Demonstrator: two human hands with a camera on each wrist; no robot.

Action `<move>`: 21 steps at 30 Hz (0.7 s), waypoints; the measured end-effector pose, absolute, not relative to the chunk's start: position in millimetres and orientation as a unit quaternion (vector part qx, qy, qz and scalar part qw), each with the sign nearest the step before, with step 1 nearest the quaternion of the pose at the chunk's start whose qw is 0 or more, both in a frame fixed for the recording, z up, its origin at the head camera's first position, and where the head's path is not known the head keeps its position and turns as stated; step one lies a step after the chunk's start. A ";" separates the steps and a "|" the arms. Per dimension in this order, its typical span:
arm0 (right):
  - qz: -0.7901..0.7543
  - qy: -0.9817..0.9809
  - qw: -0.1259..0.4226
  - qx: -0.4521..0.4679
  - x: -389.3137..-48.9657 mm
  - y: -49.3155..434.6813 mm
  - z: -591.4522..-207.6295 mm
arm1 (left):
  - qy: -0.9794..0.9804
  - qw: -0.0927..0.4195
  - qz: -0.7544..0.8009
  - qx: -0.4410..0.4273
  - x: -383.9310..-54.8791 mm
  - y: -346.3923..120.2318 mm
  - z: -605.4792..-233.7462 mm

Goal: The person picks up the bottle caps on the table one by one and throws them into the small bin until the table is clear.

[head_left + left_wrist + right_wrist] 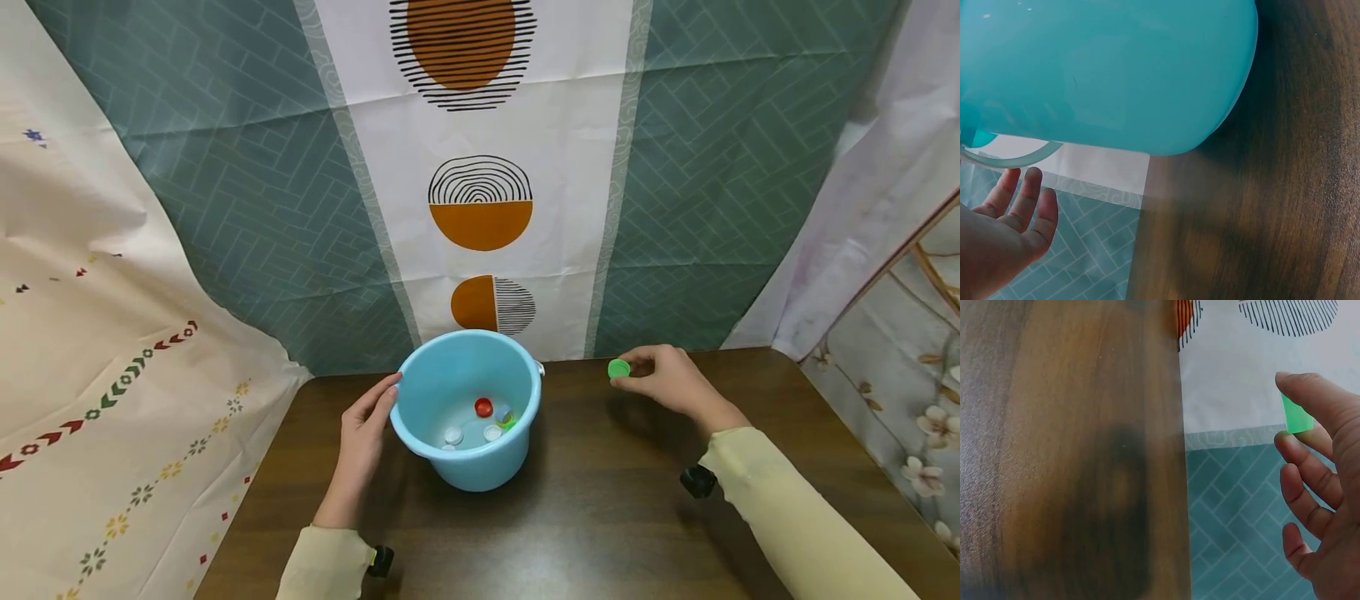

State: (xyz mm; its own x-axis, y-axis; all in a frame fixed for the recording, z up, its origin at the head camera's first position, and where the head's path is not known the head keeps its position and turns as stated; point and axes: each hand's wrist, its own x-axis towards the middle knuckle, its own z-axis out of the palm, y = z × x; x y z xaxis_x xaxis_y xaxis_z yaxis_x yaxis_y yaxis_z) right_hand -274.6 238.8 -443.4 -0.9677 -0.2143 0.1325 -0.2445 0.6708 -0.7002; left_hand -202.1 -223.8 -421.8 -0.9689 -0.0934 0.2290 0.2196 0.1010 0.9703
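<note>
A light blue bucket [480, 471] stands on the table, with several bottle caps inside, among them a red cap [483, 407] and a white cap [453, 435]. At the bucket's left rim, my left hand [365, 429] holds the edge between thumb and fingers. The left wrist view shows bent fingertips [1033, 177] beside the pale bucket handle [1016, 161]; that hand's thumb is out of that view. To the right of the bucket, my right hand [667, 379] pinches a green bottle cap [618, 369] above the table between thumb and finger, the other fingers loosely curved.
The brown wooden table [585, 533] ends at a back edge just behind the bucket. A patterned cloth [562, 208] hangs behind it, a cream embroidered cloth [97, 333] on the left and a floral one [922, 417] on the right.
</note>
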 end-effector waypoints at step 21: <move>0.380 -0.909 0.068 0.157 -277.0 204.2 -399.5 | -0.712 0.145 -0.684 -0.059 -220.9 -233.4 -452.1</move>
State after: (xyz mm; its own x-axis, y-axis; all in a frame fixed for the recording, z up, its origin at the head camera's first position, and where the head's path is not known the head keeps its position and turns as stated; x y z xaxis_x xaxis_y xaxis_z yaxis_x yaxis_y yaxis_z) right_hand -277.0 204.2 -399.5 -0.9414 -0.2332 0.2438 -0.3373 0.6615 -0.6698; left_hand -220.9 -233.4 -452.1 -0.9510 -0.1137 0.2875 0.2828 0.0559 0.9575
